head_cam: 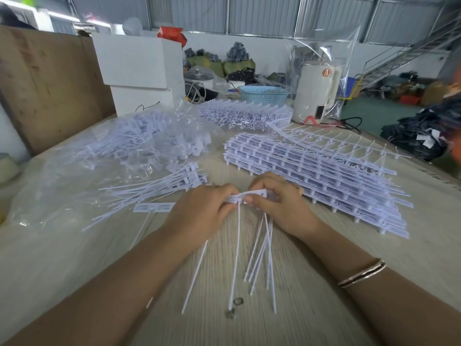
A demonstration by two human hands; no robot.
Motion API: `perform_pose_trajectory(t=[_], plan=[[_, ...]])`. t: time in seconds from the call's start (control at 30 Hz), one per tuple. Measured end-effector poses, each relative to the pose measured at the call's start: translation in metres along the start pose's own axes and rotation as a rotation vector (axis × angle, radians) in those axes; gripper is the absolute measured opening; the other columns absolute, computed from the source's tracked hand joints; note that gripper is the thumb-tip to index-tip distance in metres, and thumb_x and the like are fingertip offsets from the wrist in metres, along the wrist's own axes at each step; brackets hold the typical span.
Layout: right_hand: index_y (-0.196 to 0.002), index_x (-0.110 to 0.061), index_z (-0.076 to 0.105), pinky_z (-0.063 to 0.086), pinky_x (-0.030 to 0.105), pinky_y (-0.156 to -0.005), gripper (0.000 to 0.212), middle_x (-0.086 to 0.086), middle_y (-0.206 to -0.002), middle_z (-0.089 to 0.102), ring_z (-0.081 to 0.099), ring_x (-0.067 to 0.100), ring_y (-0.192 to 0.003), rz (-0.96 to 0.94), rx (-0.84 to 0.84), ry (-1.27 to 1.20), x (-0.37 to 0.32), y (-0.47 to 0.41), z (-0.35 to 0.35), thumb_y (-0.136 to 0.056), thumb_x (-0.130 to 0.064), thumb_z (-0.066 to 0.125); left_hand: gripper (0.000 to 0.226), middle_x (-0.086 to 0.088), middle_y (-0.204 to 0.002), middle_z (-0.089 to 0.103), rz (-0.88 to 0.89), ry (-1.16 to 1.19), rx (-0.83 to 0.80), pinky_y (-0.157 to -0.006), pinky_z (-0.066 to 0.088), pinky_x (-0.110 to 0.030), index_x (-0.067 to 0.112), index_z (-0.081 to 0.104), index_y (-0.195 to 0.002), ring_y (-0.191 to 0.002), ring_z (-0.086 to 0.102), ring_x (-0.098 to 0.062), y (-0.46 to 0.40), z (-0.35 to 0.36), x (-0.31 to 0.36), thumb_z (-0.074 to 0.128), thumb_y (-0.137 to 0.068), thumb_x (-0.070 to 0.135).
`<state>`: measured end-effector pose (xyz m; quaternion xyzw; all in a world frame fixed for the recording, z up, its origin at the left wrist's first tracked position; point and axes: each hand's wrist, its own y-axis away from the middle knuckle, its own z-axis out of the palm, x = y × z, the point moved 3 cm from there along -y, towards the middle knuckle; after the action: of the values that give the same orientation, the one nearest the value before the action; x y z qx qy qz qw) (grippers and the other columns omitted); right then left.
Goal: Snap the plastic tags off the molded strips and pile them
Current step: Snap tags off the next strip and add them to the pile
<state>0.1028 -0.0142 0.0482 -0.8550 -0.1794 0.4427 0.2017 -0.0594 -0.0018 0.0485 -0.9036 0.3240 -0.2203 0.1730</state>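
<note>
My left hand (pixel 202 208) and my right hand (pixel 279 201) meet at the table's middle, both pinching one short white molded strip (pixel 252 194) of tags. Several long thin tag tails (pixel 262 250) hang from it toward me. Just left of my hands lies a pile of loose snapped tags (pixel 159 188), with a single tag (pixel 153 207) flat beside it. A thick stack of whole molded strips (pixel 324 176) sits to the right of my right hand.
A crumpled clear plastic bag (pixel 74 176) holding more tags covers the left of the table. Another stack of strips (pixel 244 113) lies farther back, near a blue basket (pixel 264 94) and a white appliance (pixel 314 93). Cardboard (pixel 50 81) stands at the left.
</note>
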Motion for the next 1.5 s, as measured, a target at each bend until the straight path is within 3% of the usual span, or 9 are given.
perform_pose_trajectory(t=[0.43,0.63,0.73,0.83,0.93,1.03,1.17,1.33,1.5], plan=[[-0.075,-0.021,0.063,0.023,0.039,-0.092,0.011,-0.008,-0.081,0.063,0.056,0.011,-0.086,0.021,0.128,0.089,0.000,0.001,-0.005,-0.085,-0.025,0.065,0.020,0.005,-0.087,0.070,-0.047,0.186,0.044,-0.072,0.050,-0.035,0.024,0.065,-0.107,-0.078,0.064,-0.013,-0.001,-0.002,0.004,0.058,-0.090,0.032],[-0.079,-0.007,0.063,0.045,0.026,-0.067,0.018,0.018,-0.077,0.055,0.051,0.019,-0.070,0.264,0.119,-0.450,0.002,0.002,0.000,-0.090,-0.020,0.058,0.021,0.008,-0.077,0.066,-0.062,0.187,0.076,-0.057,0.041,-0.021,0.019,0.061,-0.101,-0.062,0.057,-0.007,-0.005,0.002,0.009,0.050,-0.094,0.035],[-0.073,-0.012,0.061,0.041,0.038,-0.068,0.019,0.019,-0.077,0.051,0.046,0.027,-0.071,0.306,0.130,-0.552,0.002,0.002,0.003,-0.090,-0.019,0.057,0.020,0.006,-0.080,0.067,-0.061,0.229,0.044,-0.068,0.050,-0.036,0.014,0.057,-0.101,-0.068,0.062,-0.014,-0.004,0.005,0.014,0.044,-0.097,0.030],[-0.065,-0.020,0.058,0.054,0.034,-0.062,0.026,0.008,-0.076,0.065,0.059,0.021,-0.061,0.457,0.412,-0.873,0.013,0.003,-0.013,-0.091,-0.023,0.058,0.022,0.007,-0.085,0.069,-0.125,0.308,0.030,-0.073,0.051,-0.039,0.015,0.050,-0.102,-0.076,0.065,-0.013,-0.001,0.006,0.013,0.035,-0.099,0.032],[-0.068,-0.011,0.055,0.044,0.014,-0.048,0.026,0.000,-0.067,0.062,0.057,0.007,-0.049,0.422,0.402,-0.672,0.029,0.004,-0.028,-0.093,-0.021,0.057,0.017,0.004,-0.083,0.069,-0.153,0.284,0.067,-0.068,0.052,-0.042,0.021,0.048,-0.097,-0.073,0.065,-0.015,0.000,-0.001,0.003,0.041,-0.096,0.036],[-0.065,-0.023,0.061,0.044,0.028,-0.064,0.025,-0.009,-0.065,0.059,0.057,0.009,-0.061,0.363,0.182,-0.288,0.030,-0.002,-0.010,-0.090,-0.020,0.060,0.012,0.005,-0.089,0.063,-0.091,0.127,0.091,-0.067,0.050,-0.043,0.021,0.053,-0.098,-0.076,0.060,-0.016,0.000,-0.005,-0.002,0.052,-0.091,0.031],[-0.086,-0.027,0.066,0.027,0.027,-0.098,0.009,-0.003,-0.101,0.059,0.048,0.012,-0.102,0.272,-0.005,0.329,0.025,-0.006,0.009,-0.090,-0.028,0.059,0.023,0.004,-0.102,0.058,-0.076,0.054,0.123,-0.072,0.050,-0.041,0.020,0.056,-0.107,-0.089,0.059,-0.017,0.000,-0.004,0.004,0.060,-0.085,0.026],[-0.085,-0.027,0.068,0.027,0.039,-0.096,0.036,-0.018,-0.096,0.055,0.043,0.009,-0.105,0.192,0.071,0.162,0.003,0.002,-0.001,-0.096,-0.045,0.039,0.035,0.002,-0.110,0.055,-0.041,-0.045,0.152,-0.066,0.050,-0.039,0.020,0.050,-0.118,-0.084,0.062,-0.021,0.000,0.001,0.015,0.060,-0.085,0.027],[-0.083,-0.016,0.074,0.030,0.038,-0.100,0.023,-0.008,-0.096,0.063,0.049,0.013,-0.106,0.068,-0.129,0.125,-0.002,0.002,0.016,-0.087,-0.034,0.061,0.032,0.005,-0.109,0.058,-0.031,-0.084,0.126,-0.070,0.047,-0.034,0.023,0.051,-0.114,-0.090,0.062,-0.022,0.000,0.003,0.016,0.057,-0.083,0.033]])
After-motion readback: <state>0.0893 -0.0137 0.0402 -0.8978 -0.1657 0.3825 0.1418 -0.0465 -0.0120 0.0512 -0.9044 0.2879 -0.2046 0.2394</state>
